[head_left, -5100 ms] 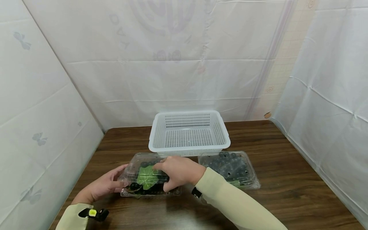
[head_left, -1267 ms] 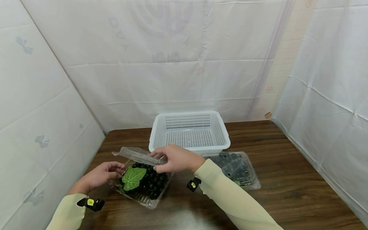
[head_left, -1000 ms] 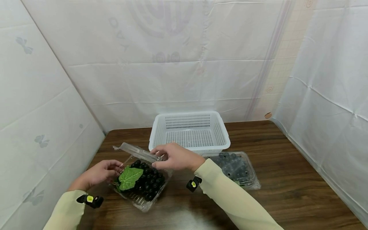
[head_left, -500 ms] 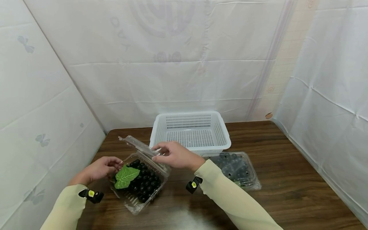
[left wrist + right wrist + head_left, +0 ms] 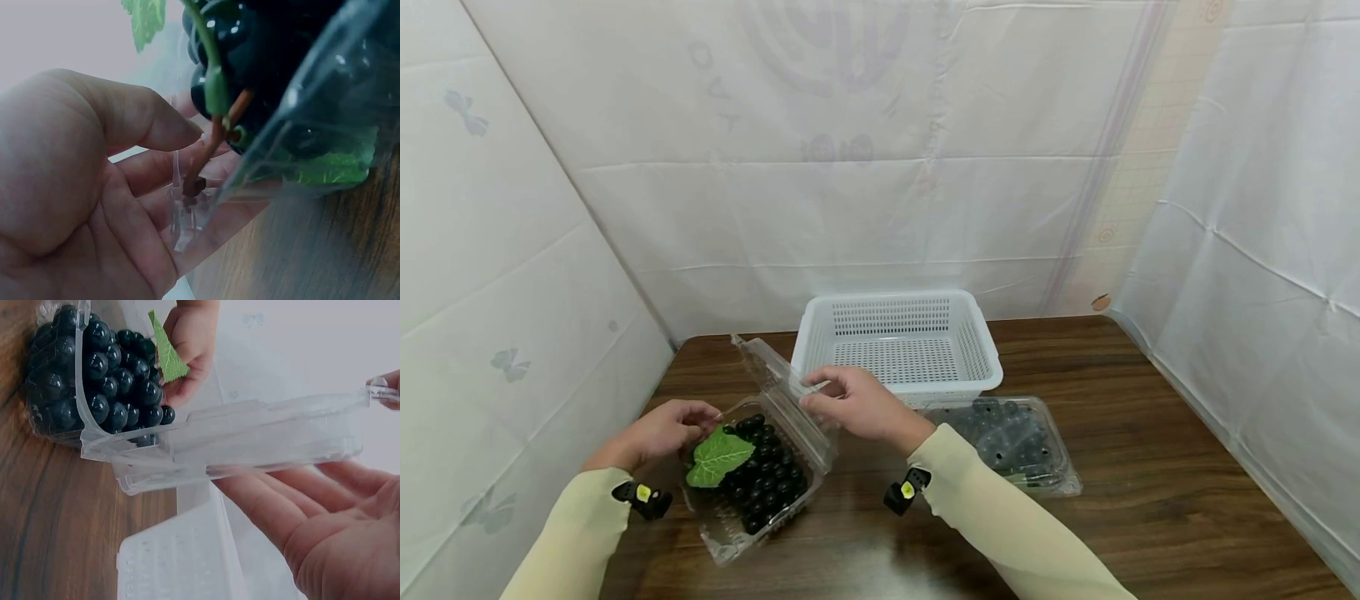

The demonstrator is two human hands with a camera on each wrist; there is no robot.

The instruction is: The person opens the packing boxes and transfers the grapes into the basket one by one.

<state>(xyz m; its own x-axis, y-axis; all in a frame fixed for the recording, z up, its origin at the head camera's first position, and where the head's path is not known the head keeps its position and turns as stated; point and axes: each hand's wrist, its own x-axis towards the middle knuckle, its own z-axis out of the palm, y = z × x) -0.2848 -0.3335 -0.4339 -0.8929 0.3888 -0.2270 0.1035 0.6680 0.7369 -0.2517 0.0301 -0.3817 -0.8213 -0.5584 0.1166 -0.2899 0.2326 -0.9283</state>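
Note:
A clear plastic clamshell container (image 5: pixel 721 543) sits turned at an angle on the left of the table, its lid (image 5: pixel 775 375) raised. Dark grapes (image 5: pixel 767 487) lie inside under a green leaf (image 5: pixel 718 458). My left hand (image 5: pixel 662 432) grips the container's left edge. In the left wrist view, its thumb is at the rim beside the brown grape stem (image 5: pixel 215 134), with the fingers behind the plastic. My right hand (image 5: pixel 859 404) holds the raised lid; the right wrist view shows its fingers (image 5: pixel 262 506) along the lid's outer face.
Behind the hands stands a white perforated basket (image 5: pixel 895 392) with nothing in it. To the right lies a second clear container (image 5: pixel 1063 479), closed, with dark grapes inside. White cloth (image 5: pixel 880 208) hangs around the brown wooden table (image 5: pixel 1150 467).
The container has gone from closed to open, its lid swinging up and back under my right hand. It has turned and shifted left, and my left hand has moved slightly up with it.

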